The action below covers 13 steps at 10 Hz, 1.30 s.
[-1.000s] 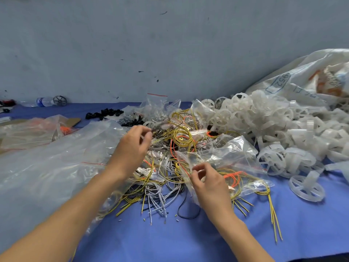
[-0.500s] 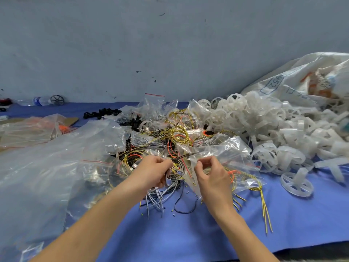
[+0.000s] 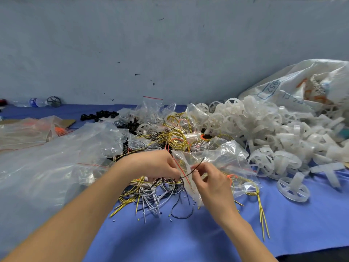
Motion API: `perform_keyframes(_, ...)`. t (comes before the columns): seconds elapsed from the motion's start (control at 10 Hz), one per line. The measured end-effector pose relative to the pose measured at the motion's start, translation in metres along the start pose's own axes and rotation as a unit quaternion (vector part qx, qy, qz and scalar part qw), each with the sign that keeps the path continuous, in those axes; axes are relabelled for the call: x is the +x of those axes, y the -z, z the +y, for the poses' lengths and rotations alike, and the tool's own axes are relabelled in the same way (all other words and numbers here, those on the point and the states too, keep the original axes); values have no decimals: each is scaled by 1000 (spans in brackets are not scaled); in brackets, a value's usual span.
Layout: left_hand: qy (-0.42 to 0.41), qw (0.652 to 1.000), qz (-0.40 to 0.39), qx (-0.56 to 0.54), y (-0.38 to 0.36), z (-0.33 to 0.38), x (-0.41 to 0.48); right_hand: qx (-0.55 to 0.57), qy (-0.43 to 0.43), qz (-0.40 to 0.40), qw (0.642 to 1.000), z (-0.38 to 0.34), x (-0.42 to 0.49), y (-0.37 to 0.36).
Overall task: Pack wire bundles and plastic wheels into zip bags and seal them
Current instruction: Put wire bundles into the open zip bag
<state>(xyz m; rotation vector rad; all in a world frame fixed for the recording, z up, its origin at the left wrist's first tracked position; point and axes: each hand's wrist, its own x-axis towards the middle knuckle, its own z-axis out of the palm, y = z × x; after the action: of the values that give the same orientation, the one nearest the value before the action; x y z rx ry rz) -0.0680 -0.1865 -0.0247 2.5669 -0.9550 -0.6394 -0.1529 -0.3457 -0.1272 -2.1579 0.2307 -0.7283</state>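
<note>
Blue-covered bench: fingers of the left hand pinch a black wire bundle, its free end slanting rightward toward the zip bag mouth, pinched by the right hand.

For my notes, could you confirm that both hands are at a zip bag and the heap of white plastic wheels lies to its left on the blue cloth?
No: the head view shows the heap of white plastic wheels to the right of the zip bag, not its left. The left hand, pinching black wire, and right hand are at the bag.
</note>
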Motion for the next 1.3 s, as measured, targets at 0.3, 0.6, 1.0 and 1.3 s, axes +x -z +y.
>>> perform_keyframes(0.3, -4, 982, -179, 61, 5, -5, 0, 52, -20, -20, 998, 5, -1, 8)
perform_keyframes(0.6, 56, 885, 59, -459, -46, -4, 45, -3, 11, 7, 1000, 4, -11, 8)
perform_keyframes(1.0, -27, 676, -19, -736, -87, 26, 55, 1, 61, 25, 998, -14, -14, 3)
perform_keyframes(1.3, -24, 920, 181, -348, -106, 18, 71, 3, 75, 84, 994, -16, -14, -8)
